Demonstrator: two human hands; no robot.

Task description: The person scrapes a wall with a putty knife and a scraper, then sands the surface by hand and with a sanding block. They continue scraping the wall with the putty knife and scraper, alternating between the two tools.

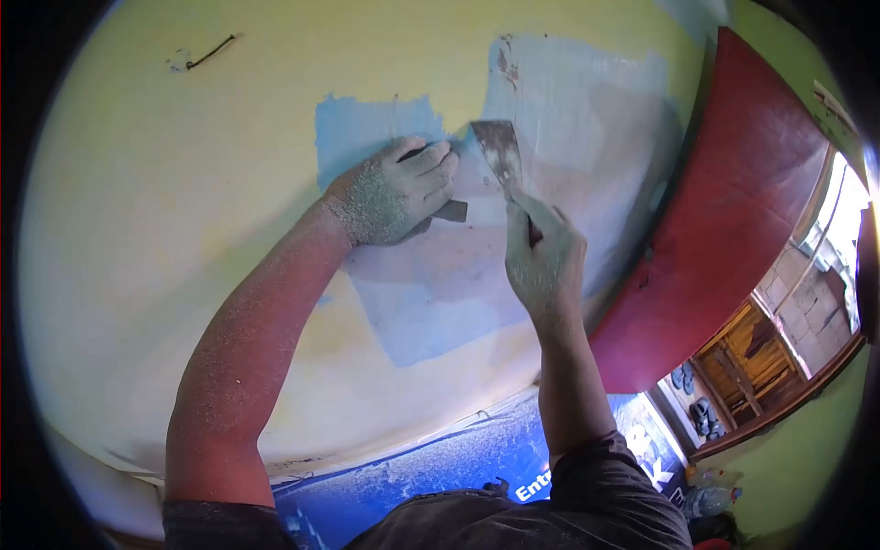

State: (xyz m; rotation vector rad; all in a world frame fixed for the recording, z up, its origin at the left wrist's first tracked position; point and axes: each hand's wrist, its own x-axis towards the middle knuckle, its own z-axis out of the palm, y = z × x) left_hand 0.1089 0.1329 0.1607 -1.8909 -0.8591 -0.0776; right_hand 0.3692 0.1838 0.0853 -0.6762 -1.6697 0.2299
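My right hand (547, 261) is closed around the handle of a paint scraper (498, 151), its wide, worn blade pointing up and lying over the wall's scraped area. My left hand (394, 191), coated in pale dust, presses near the blue-grey patch with its fingers curled. A flat dark piece (450, 211) sticks out from under that hand; most of it is hidden, and I cannot tell its kind. Around both hands the yellow wall (238, 137) shows bared blue-grey patches (587, 110) with ragged edges.
A red door panel (733, 174) stands close on the right, beside a doorway with shoes (704, 417) beyond it. Below lies a blue printed banner (412, 500) covered in dust. Plastic bottles (708, 500) sit at lower right. A dark hook (213, 51) juts from the wall at upper left.
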